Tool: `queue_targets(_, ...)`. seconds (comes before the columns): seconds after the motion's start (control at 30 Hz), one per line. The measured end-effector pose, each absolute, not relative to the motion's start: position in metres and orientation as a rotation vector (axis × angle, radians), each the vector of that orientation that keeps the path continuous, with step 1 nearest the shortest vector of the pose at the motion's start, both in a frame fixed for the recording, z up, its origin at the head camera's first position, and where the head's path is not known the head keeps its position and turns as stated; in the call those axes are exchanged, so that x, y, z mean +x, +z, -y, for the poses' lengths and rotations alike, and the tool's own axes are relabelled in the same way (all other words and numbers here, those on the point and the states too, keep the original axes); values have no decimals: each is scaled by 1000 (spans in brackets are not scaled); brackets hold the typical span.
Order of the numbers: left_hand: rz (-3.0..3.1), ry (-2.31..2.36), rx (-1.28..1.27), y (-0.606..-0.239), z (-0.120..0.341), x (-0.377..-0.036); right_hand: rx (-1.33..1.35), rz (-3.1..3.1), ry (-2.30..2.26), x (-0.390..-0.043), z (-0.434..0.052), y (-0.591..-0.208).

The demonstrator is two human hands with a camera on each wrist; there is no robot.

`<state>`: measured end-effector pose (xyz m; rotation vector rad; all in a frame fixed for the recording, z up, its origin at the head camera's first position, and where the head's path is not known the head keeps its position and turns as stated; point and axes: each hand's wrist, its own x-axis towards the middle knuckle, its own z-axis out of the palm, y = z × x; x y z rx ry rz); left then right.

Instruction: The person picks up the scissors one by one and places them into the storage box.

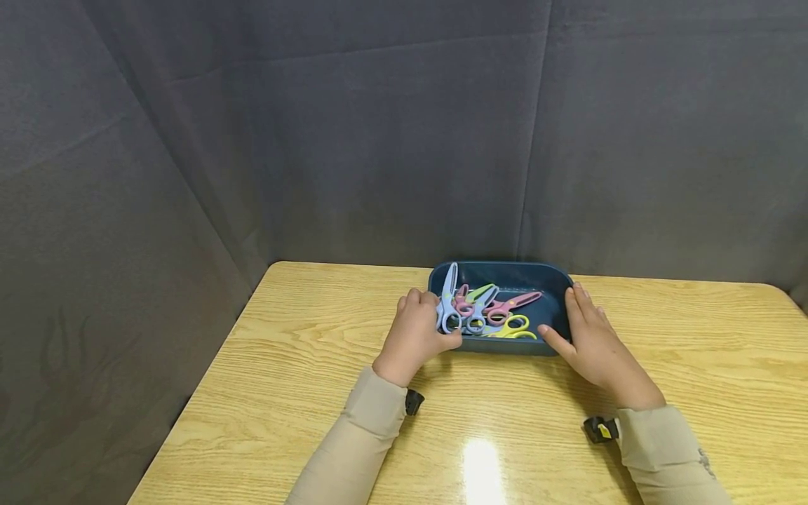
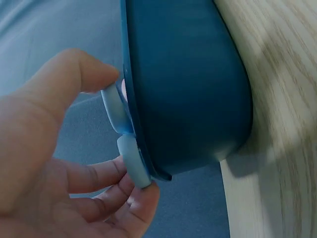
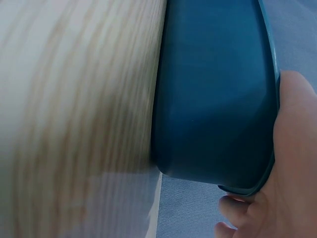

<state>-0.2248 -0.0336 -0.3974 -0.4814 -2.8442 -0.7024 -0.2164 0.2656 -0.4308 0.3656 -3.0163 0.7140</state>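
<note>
Two hands are at a dark blue plastic tub [image 1: 555, 284] standing on the wooden table [image 1: 303, 365], near its far edge. The left hand [image 1: 418, 335] is curled at the tub's left end and pinches the handle of the light blue scissors [image 1: 447, 303], which lean on the rim. The right hand [image 1: 590, 335] lies with straight fingers flat against the tub's right end. Inside the tub lie pink scissors [image 1: 513, 304], yellow scissors [image 1: 514, 327] and green scissors [image 1: 482, 290], heaped together.
</note>
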Motion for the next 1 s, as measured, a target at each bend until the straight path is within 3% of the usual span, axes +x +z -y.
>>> queue_targets(1.0,3172,-232,-604,-377,-4,-254,370,3009,742,-217,-267,-431)
